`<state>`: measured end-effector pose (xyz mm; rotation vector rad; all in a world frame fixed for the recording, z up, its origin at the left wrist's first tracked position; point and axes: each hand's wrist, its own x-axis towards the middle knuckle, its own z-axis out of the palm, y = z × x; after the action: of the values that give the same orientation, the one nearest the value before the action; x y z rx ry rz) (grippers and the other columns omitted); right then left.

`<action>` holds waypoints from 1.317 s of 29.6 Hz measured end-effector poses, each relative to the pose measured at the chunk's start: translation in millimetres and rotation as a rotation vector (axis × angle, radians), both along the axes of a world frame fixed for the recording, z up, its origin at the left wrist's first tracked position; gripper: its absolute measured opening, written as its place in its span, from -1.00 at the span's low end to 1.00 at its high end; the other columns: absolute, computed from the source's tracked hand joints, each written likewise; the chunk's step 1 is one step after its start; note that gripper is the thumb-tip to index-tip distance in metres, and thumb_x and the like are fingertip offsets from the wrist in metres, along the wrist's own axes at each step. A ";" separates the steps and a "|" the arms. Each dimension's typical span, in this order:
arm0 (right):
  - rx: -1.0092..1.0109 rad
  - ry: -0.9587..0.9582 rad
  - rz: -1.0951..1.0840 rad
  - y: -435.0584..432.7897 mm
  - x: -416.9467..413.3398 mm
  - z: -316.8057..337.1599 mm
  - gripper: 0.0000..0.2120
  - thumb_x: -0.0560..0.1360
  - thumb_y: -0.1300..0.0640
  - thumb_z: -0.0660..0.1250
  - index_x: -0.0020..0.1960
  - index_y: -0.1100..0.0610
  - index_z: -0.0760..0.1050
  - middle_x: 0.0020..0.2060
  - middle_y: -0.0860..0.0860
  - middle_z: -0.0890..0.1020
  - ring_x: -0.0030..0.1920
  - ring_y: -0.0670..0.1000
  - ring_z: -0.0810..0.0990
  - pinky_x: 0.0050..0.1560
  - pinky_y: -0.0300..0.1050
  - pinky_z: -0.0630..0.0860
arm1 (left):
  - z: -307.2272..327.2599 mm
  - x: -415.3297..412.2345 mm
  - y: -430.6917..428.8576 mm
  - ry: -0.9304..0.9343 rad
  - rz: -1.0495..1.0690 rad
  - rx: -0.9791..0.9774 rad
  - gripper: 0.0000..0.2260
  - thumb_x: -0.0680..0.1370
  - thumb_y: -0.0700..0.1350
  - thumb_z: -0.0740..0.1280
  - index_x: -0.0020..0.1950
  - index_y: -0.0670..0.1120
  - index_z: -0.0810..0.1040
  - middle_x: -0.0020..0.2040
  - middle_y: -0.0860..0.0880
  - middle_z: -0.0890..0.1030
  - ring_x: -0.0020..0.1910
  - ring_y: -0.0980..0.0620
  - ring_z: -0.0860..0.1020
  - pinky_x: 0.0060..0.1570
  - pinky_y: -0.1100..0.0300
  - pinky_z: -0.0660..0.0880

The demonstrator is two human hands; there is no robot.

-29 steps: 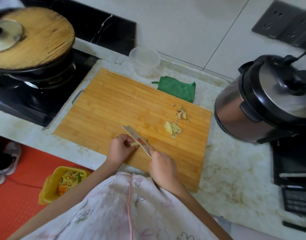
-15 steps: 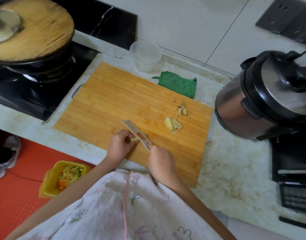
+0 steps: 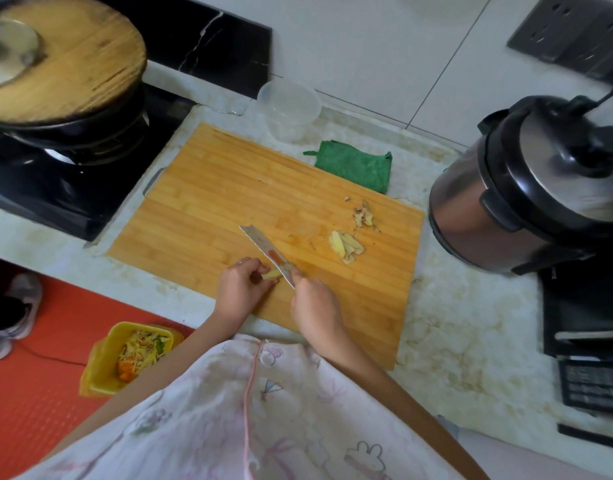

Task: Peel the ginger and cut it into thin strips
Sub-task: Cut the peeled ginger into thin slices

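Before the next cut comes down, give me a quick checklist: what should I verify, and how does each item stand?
1. Left hand holds the ginger: ok, it pinches the piece.
2. Right hand grips the knife: ok.
3. Left hand clear of the blade: cannot tell; it lies very close beside it.
4. Board free under the blade: ok, bare wood there.
5. Slices and peel out of the way: ok, both lie to the right of the knife.
6. Ginger fully peeled: cannot tell, too small.
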<state>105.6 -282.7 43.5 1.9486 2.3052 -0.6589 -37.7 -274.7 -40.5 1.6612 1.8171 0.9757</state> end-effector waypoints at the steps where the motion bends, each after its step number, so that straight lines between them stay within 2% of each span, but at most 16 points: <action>1: -0.007 -0.006 0.008 -4.1 4.2 -0.3 -0.48 0.56 0.31 0.12 0.50 0.08 0.18 0.00 0.14 0.63 0.00 0.17 0.60 -0.23 -0.10 0.34 | -0.5 0.3 -0.1 -0.007 -0.001 -0.001 -0.75 0.24 -0.30 0.60 -0.31 -0.18 0.54 -0.32 -0.08 0.59 -0.37 0.08 0.47 -0.35 0.31 0.27; 6: -0.022 -0.007 -0.003 -0.8 5.5 -4.8 -0.50 0.58 0.27 0.14 0.50 0.09 0.19 0.00 0.14 0.64 -0.01 0.15 0.62 -0.25 -0.10 0.37 | -2.0 0.0 -0.8 -0.026 -0.004 -0.013 -0.74 0.25 -0.30 0.60 -0.30 -0.14 0.53 -0.30 -0.07 0.61 -0.34 -0.02 0.53 -0.34 0.24 0.35; 10: 0.004 0.030 -0.014 13.9 8.9 -8.5 -0.54 0.57 0.24 0.16 0.46 0.10 0.27 0.00 0.16 0.65 0.00 0.16 0.62 -0.16 -0.03 0.49 | -2.6 -0.8 1.2 -0.061 0.028 -0.051 -0.67 0.26 -0.27 0.60 -0.29 -0.02 0.47 -0.25 -0.08 0.65 -0.31 -0.05 0.58 -0.28 0.18 0.44; 12: 0.046 0.055 -0.001 15.5 19.6 -7.6 -0.52 0.57 0.22 0.16 0.48 0.05 0.26 -0.09 0.14 0.66 -0.13 0.14 0.63 -0.31 -0.08 0.44 | -1.6 -1.7 1.2 -0.058 0.024 -0.056 -0.66 0.26 -0.27 0.61 -0.28 -0.02 0.46 -0.26 -0.10 0.64 -0.32 -0.05 0.57 -0.28 0.21 0.44; 13: 0.061 0.090 -0.012 18.1 25.1 -7.9 -0.54 0.58 0.22 0.16 0.47 0.04 0.28 -0.17 0.12 0.65 -0.23 0.11 0.60 -0.43 -0.18 0.36 | -1.2 -2.4 1.1 -0.058 0.019 -0.058 -0.66 0.27 -0.27 0.61 -0.28 -0.03 0.45 -0.27 -0.09 0.64 -0.33 -0.03 0.57 -0.30 0.25 0.43; 15: 0.053 0.244 -0.096 25.8 33.1 -11.3 -0.63 0.58 0.23 0.16 0.38 0.12 0.41 -0.36 0.00 0.54 -0.42 0.00 0.46 -0.55 -0.29 0.18 | -0.3 -4.0 -0.6 -0.098 0.024 -0.072 -0.65 0.28 -0.27 0.60 -0.27 -0.01 0.45 -0.26 -0.04 0.62 -0.32 0.12 0.56 -0.28 0.37 0.44; 16: 0.039 0.343 -0.161 29.9 36.5 -14.4 -0.68 0.58 0.24 0.16 0.30 0.16 0.48 -0.42 -0.05 0.46 -0.48 -0.06 0.38 -0.56 -0.28 0.18 | 0.9 -4.1 -2.1 -0.136 0.029 -0.083 -0.64 0.29 -0.28 0.59 -0.27 0.02 0.44 -0.25 0.01 0.61 -0.31 0.24 0.55 -0.26 0.45 0.43; 18: -0.018 0.512 -0.271 34.0 43.3 -19.8 -0.74 0.57 0.24 0.16 0.17 0.16 0.55 -0.46 -0.07 0.42 -0.52 -0.08 0.32 -0.50 -0.23 0.22 | 2.1 -4.7 -5.4 -0.211 0.037 -0.083 -0.58 0.31 -0.35 0.56 -0.26 0.07 0.41 -0.21 0.07 0.57 -0.20 0.35 0.55 -0.17 0.51 0.42; 19: -0.087 0.584 -0.318 33.5 46.7 -20.7 -0.76 0.57 0.24 0.15 0.11 0.14 0.56 -0.47 -0.06 0.42 -0.52 -0.06 0.32 -0.49 -0.17 0.26 | 2.2 -5.8 -7.3 -0.248 0.051 -0.069 -0.57 0.31 -0.39 0.54 -0.25 0.07 0.41 -0.20 0.06 0.56 -0.16 0.37 0.54 -0.13 0.51 0.42; 22: -0.331 0.739 -0.419 29.4 57.7 -20.2 -0.82 0.58 0.23 0.16 -0.09 0.06 0.50 -0.51 -0.04 0.36 -0.57 -0.07 0.29 -0.53 -0.21 0.25 | 5.3 -12.7 -12.1 -0.372 0.136 -0.035 -0.62 0.34 -0.44 0.49 -0.24 -0.01 0.43 -0.16 -0.02 0.56 -0.09 0.35 0.55 -0.05 0.46 0.47; 24: -0.437 0.741 -0.407 26.9 63.2 -20.2 -0.82 0.58 0.22 0.19 -0.19 0.07 0.44 -0.51 -0.02 0.33 -0.59 -0.08 0.25 -0.54 -0.24 0.23 | 8.5 -15.5 -12.6 -0.411 0.159 0.002 -0.65 0.36 -0.45 0.48 -0.23 -0.05 0.43 -0.15 -0.06 0.54 -0.07 0.32 0.55 -0.02 0.41 0.50; 27: -0.620 0.768 -0.380 25.1 65.6 -24.7 -0.82 0.57 0.21 0.22 -0.21 0.10 0.40 -0.51 -0.03 0.31 -0.57 -0.08 0.22 -0.54 -0.27 0.19 | 13.7 -14.1 -12.9 -0.425 0.159 0.067 -0.67 0.37 -0.45 0.47 -0.19 -0.06 0.45 -0.14 -0.08 0.52 -0.03 0.26 0.56 0.01 0.36 0.53; 30: -0.731 0.698 -0.275 34.2 67.6 -30.1 -0.84 0.56 0.18 0.24 -0.19 0.12 0.36 -0.48 -0.01 0.34 -0.56 -0.09 0.25 -0.52 -0.24 0.19 | 16.1 -14.4 -11.2 -0.449 0.188 0.117 -0.64 0.39 -0.44 0.45 -0.15 0.01 0.47 -0.14 0.02 0.53 -0.03 0.16 0.55 0.03 0.34 0.53; 33: -0.751 0.591 -0.180 56.8 68.2 -30.6 -0.88 0.57 0.17 0.23 -0.12 0.15 0.32 -0.46 -0.01 0.34 -0.55 -0.10 0.26 -0.52 -0.22 0.21 | 17.4 -15.8 -9.7 -0.486 0.217 0.113 -0.65 0.40 -0.43 0.45 -0.15 0.01 0.47 -0.15 0.08 0.53 -0.04 0.12 0.55 0.04 0.32 0.54; 39: -0.616 0.459 -0.086 123.9 68.9 -17.7 -0.92 0.56 0.17 0.20 0.01 0.19 0.40 -0.46 0.01 0.36 -0.55 -0.07 0.28 -0.52 -0.22 0.23 | 17.9 -15.6 -11.6 -0.477 0.202 0.109 -0.66 0.40 -0.43 0.45 -0.15 0.00 0.47 -0.16 0.10 0.53 -0.05 0.15 0.54 0.03 0.34 0.54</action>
<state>174.4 -158.8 25.8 1.7175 1.8598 -1.7305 -53.3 -286.4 -22.5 1.1796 1.6422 1.4383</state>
